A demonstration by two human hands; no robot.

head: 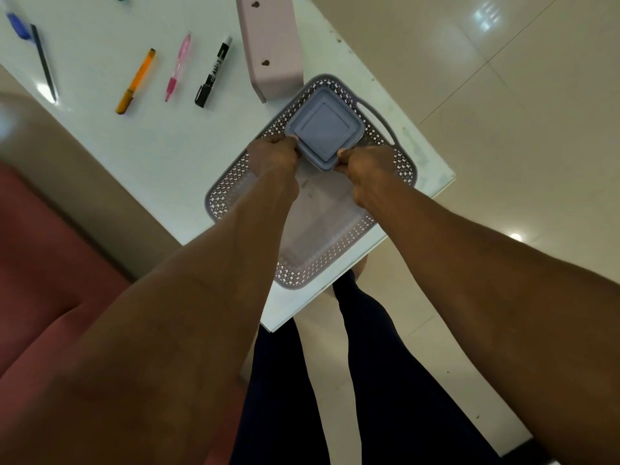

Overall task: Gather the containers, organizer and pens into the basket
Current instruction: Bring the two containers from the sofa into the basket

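A square grey-blue lidded container [324, 127] sits at the far end of the grey perforated basket [221, 199]. My left hand [272, 156] grips its left near edge and my right hand [367, 164] grips its right near corner. The pink organizer [271, 41] lies on the table just beyond the basket. On the white table to the left lie a black marker [214, 71], a pink pen [177, 67], an orange pen [136, 81], a dark pencil-like pen [43, 62] and a blue pen [18, 25].
The basket stands at the white table's [134, 146] near right corner, close to both edges. A red seat [50, 263] is at the left below the table. Shiny tiled floor [503, 129] lies to the right. My legs in dark trousers [369, 380] stand by the corner.
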